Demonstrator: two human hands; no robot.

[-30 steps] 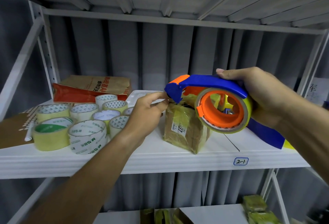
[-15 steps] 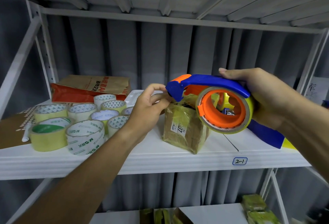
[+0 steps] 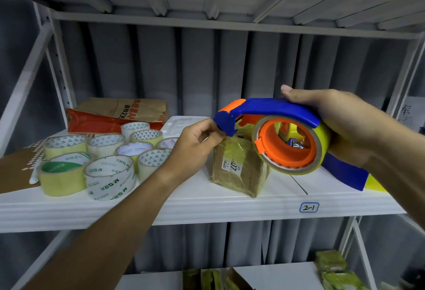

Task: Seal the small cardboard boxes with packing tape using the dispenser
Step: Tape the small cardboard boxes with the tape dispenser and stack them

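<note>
Tape end pinched at the dispenser's nose

The right hand (image 3: 345, 128) gripped the dispenser (image 3: 276, 133) above the box (image 3: 239, 165) on the shelf (image 3: 207, 206); the left hand (image 3: 195, 142) pinched at its nose (the tape end could slip and restick).

The right hand (image 3: 340, 128) gripped a blue and orange tape dispenser (image 3: 271, 128) loaded with a yellowish roll of tape (image 3: 322, 142), holding it in the air just above a small cardboard box (image 3: 239, 165) that stood on a white shelf (image 3: 184, 206). The left hand (image 3: 195, 144) reached in from the lower left with its fingertips (image 3: 215, 139) curled at the dispenser's front tip, pinching there, though the tape end itself was too small to make out. To the left on the shelf sat a cluster of tape rolls (image 3: 108, 160), with a brown paper bag (image 3: 119, 112) behind them and a handwritten label (image 3: 309, 207) reading 2-1 on the shelf's front edge.
</note>
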